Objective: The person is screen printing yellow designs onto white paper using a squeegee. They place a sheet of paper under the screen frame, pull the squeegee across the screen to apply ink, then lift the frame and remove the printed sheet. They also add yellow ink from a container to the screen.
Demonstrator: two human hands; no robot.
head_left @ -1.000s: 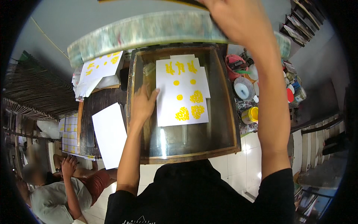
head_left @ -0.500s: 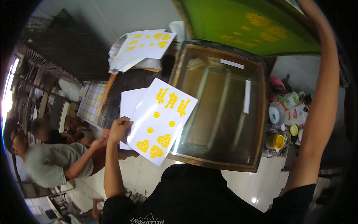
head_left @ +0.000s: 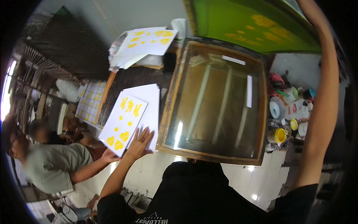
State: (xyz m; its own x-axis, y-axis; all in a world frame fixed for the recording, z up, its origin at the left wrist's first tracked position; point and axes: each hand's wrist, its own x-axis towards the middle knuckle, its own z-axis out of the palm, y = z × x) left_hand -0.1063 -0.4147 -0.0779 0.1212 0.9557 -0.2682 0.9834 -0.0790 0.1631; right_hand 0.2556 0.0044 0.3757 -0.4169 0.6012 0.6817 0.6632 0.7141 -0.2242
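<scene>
My left hand [head_left: 138,145] lies with fingers spread on a stack of white paper sheets [head_left: 152,100] at the dark table's near edge. Just left of it, a white sheet with yellow printed motifs [head_left: 125,119] overlaps the stack. A co-worker's hand [head_left: 110,156] is at that sheet's lower corner. My right arm [head_left: 322,100] reaches up along the right side to the raised green printing screen [head_left: 231,22], which bears yellow motifs. The right hand itself is past the picture's upper edge. Below the screen is a wood-framed glass table [head_left: 212,108], with white strips on its glass.
More yellow-printed sheets [head_left: 149,41] lie at the far left of the table. Ink pots, including a yellow one [head_left: 276,135], and a white tub [head_left: 276,108] crowd the right side. A co-worker in a grey-green shirt [head_left: 56,166] is close on the left.
The printed sheet has moved left from the glass table's edge toward the co-worker. My left hand has let go of it and now rests on the white stack. The screen stays raised.
</scene>
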